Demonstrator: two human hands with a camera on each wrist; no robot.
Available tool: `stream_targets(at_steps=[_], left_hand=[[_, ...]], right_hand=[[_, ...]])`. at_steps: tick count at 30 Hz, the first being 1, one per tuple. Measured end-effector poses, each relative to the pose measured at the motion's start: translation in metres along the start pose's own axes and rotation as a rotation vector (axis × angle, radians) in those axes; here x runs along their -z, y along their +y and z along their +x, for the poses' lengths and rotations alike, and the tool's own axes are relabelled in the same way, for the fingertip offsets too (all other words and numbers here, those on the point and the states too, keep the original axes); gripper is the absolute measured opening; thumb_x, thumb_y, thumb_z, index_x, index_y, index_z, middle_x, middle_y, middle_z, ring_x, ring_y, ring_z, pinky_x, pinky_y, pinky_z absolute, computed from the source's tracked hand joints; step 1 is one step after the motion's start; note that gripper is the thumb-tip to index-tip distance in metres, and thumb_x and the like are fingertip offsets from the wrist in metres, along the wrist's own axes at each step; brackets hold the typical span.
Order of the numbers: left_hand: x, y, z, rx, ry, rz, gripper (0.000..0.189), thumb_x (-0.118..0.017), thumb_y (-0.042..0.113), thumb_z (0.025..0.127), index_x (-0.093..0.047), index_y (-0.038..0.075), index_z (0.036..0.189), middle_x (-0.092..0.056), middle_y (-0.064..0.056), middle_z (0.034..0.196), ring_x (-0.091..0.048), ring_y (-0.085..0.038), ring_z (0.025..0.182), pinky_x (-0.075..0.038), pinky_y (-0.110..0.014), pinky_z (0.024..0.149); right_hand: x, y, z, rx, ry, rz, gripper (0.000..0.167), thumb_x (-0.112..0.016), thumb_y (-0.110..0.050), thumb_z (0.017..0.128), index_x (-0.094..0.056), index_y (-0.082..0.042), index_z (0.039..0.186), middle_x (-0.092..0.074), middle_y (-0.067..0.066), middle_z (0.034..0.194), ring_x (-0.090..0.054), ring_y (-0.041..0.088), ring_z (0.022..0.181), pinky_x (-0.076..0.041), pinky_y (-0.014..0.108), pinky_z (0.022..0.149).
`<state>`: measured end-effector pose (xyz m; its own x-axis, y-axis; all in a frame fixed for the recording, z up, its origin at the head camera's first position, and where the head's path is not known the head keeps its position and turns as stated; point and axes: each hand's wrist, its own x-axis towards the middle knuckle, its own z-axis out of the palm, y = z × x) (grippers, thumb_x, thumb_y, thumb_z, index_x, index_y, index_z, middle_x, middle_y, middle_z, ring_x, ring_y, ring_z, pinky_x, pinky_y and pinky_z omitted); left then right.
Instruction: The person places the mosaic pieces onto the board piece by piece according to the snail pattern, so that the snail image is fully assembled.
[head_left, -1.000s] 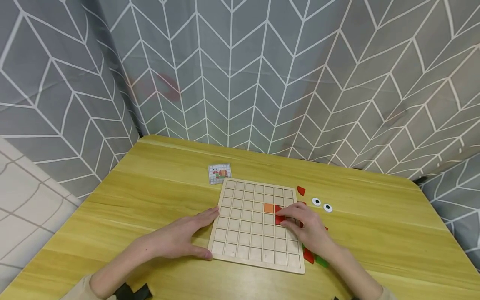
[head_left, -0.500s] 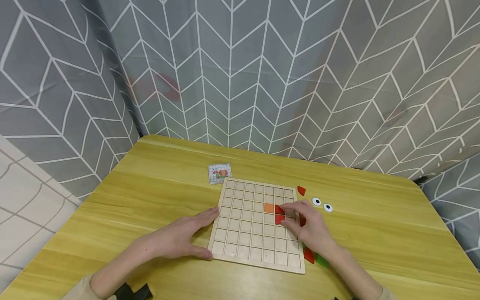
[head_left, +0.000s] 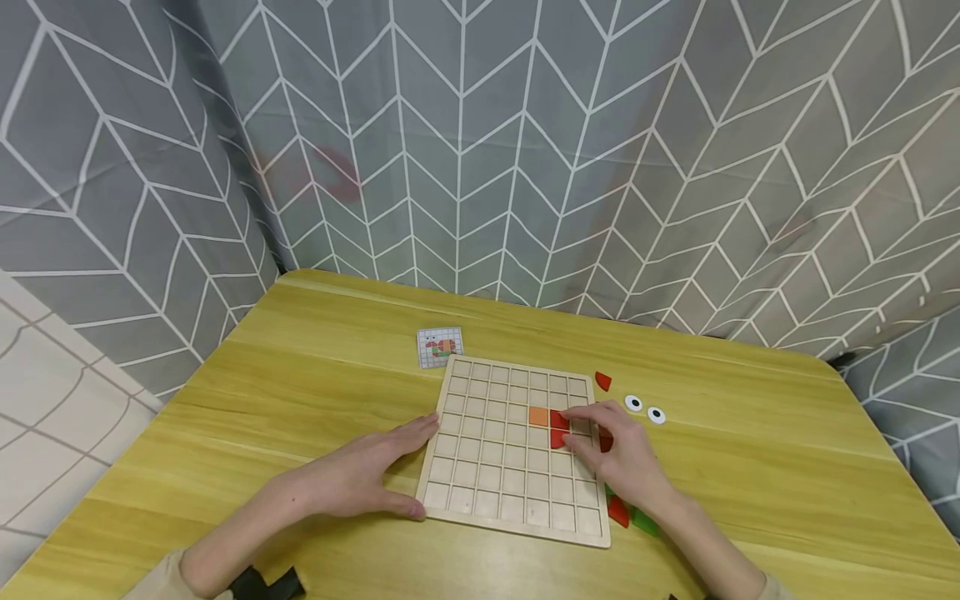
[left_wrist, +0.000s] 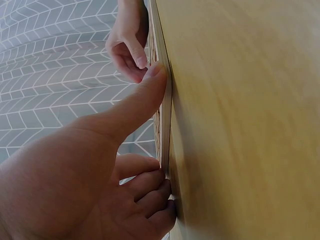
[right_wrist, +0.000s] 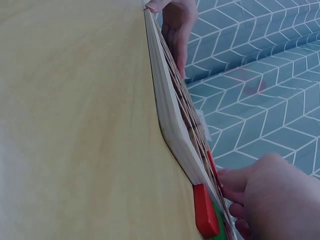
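A pale wooden grid board [head_left: 487, 454] lies on the table. My left hand [head_left: 352, 475] rests against its left side, thumb at the near corner and fingers along the edge. On the board sit an orange square tile [head_left: 538, 416], an upper red tile [head_left: 557, 419] beside it and a lower red tile [head_left: 557, 438] just below that. My right hand [head_left: 626, 454] reaches over the board's right edge. Its index fingertip is at the upper red tile, its thumb tip at the lower one, with a gap between the two. The right wrist view shows that thumb [right_wrist: 235, 179] right at the red tile.
A small picture card [head_left: 440, 343] lies beyond the board's far left corner. Right of the board are a red quarter-round piece [head_left: 603, 382], two white eye discs [head_left: 633, 403], another red piece [head_left: 618, 511] and a green piece [head_left: 644, 522], partly hidden by my right arm. A patterned curtain [head_left: 495, 150] hangs behind the table.
My right fingertips have spread and drawn slightly right, off the lower red tile's face, so both red tiles show more. The left hand and board have not moved.
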<state>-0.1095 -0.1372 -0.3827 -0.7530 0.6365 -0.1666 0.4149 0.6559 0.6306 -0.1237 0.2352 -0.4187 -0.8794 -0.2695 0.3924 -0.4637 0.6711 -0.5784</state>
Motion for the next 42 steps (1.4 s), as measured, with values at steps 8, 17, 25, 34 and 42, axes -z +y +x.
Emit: stream_targets(at_steps=[8, 17, 25, 34, 42], left_hand=[[0.0, 0.0, 0.0, 0.0, 0.0, -0.002, 0.106, -0.069, 0.067, 0.079, -0.024, 0.015, 0.16, -0.018, -0.005, 0.167, -0.025, -0.029, 0.151, -0.027, -0.056, 0.119], [-0.001, 0.001, 0.001, 0.005, -0.006, -0.008, 0.106, -0.071, 0.064, 0.079, -0.024, 0.015, 0.16, -0.019, -0.006, 0.167, -0.025, -0.029, 0.151, -0.027, -0.055, 0.119], [0.001, 0.002, 0.0, 0.018, -0.005, -0.007, 0.106, -0.073, 0.063, 0.079, -0.024, 0.016, 0.16, -0.018, -0.006, 0.167, -0.025, -0.03, 0.151, -0.027, -0.056, 0.119], [0.001, 0.002, 0.0, 0.022, -0.006, -0.011, 0.106, -0.072, 0.063, 0.079, -0.024, 0.017, 0.16, -0.019, -0.004, 0.167, -0.025, -0.029, 0.151, -0.028, -0.056, 0.118], [0.001, 0.003, -0.001, 0.017, -0.001, -0.011, 0.106, -0.072, 0.064, 0.079, -0.023, 0.016, 0.16, -0.017, -0.005, 0.167, -0.024, -0.03, 0.151, -0.026, -0.056, 0.119]], right_hand=[[-0.001, -0.001, 0.001, 0.001, 0.016, -0.004, 0.034, -0.085, -0.007, 0.078, -0.075, -0.015, 0.109, -0.068, -0.006, 0.099, -0.052, 0.011, 0.083, -0.045, 0.023, 0.065], [0.02, 0.006, 0.004, 0.02, 0.044, 0.008, 0.032, -0.083, -0.002, 0.078, -0.076, -0.011, 0.109, -0.071, -0.001, 0.1, -0.057, 0.015, 0.09, -0.048, 0.017, 0.076], [0.046, 0.032, -0.009, -0.079, 0.068, -0.045, 0.03, -0.083, -0.001, 0.078, -0.076, -0.012, 0.105, -0.071, -0.002, 0.101, -0.059, -0.001, 0.099, -0.044, 0.006, 0.089], [0.045, 0.043, -0.016, -0.084, 0.062, -0.058, 0.028, -0.086, -0.008, 0.077, -0.077, -0.018, 0.102, -0.072, -0.007, 0.099, -0.063, 0.007, 0.095, -0.044, 0.004, 0.086], [0.043, 0.042, -0.019, -0.066, 0.06, -0.051, 0.032, -0.084, -0.004, 0.078, -0.076, -0.018, 0.105, -0.072, -0.007, 0.101, -0.062, 0.006, 0.097, -0.042, 0.004, 0.089]])
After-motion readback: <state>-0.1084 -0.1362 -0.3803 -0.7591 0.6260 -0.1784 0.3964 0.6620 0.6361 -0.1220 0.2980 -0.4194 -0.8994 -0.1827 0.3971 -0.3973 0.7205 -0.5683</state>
